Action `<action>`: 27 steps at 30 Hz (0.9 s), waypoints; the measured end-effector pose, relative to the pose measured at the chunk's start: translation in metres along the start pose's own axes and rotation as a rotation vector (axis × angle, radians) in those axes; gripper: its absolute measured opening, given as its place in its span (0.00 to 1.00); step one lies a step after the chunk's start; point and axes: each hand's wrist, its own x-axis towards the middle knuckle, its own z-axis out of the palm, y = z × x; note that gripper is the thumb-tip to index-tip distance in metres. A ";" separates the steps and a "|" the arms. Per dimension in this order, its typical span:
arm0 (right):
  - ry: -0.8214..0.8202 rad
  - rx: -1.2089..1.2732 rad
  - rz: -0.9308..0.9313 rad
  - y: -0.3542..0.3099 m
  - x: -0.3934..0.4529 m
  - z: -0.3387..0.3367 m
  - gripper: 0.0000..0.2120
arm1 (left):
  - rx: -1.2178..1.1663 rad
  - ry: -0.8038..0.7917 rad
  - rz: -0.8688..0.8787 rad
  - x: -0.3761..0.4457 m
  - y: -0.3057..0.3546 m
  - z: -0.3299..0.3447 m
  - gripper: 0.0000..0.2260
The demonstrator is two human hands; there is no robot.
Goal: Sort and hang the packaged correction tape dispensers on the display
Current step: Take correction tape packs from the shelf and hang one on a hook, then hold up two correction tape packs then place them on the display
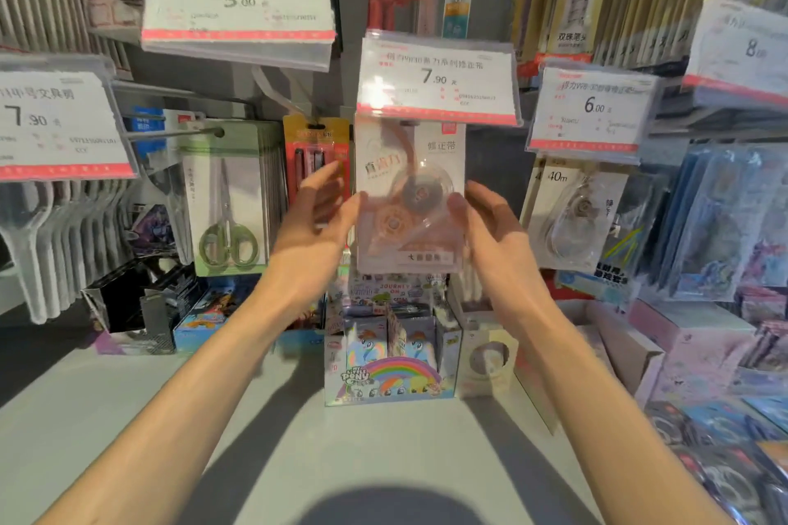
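Observation:
A packaged correction tape dispenser [409, 200], white card with a clear blister and peach-coloured reels, hangs upright under the 7.90 price tag [437, 77]. My left hand [317, 217] presses its thumb on the pack's left edge, fingers spread behind. Against the pack's right edge rests the thumb of my right hand [490, 222]. Both hands hold the pack between them. Its top is hidden behind the price tag, so the hook is not visible. Another correction tape pack [575, 217], marked 40m, hangs to the right under the 6.00 tag [590, 109].
Green-handled scissors packs [228, 200] hang to the left, a red pen pack [317, 149] just behind my left hand. Below, a rainbow pony display box [390, 371] and other boxes stand on the grey shelf [128, 418]. Blue packs [725, 222] hang at the far right.

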 end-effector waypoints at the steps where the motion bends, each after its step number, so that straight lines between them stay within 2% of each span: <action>1: 0.025 0.022 0.021 0.005 -0.006 -0.006 0.24 | -0.031 0.014 -0.028 -0.007 -0.004 -0.007 0.18; 5: 0.154 0.142 0.114 0.024 -0.042 -0.027 0.11 | -0.103 0.074 -0.110 -0.040 -0.014 -0.030 0.10; 8: 0.170 0.185 0.161 0.039 -0.073 -0.040 0.07 | -0.174 0.086 -0.160 -0.072 -0.019 -0.028 0.04; 11: 0.183 0.184 0.192 0.053 -0.097 -0.055 0.04 | -0.197 0.072 -0.211 -0.098 -0.021 -0.010 0.08; 13: 0.182 0.176 0.229 0.062 -0.111 -0.066 0.04 | -0.224 0.039 -0.260 -0.112 -0.021 0.009 0.09; 19: 0.216 0.243 0.297 0.075 -0.142 -0.118 0.05 | -0.367 0.000 -0.365 -0.143 -0.004 0.071 0.03; 23: 0.238 0.244 0.294 0.077 -0.150 -0.171 0.06 | -0.400 -0.003 -0.423 -0.157 0.014 0.126 0.04; 27: 0.206 0.260 0.283 0.085 -0.151 -0.243 0.06 | -0.421 -0.016 -0.401 -0.178 0.031 0.197 0.05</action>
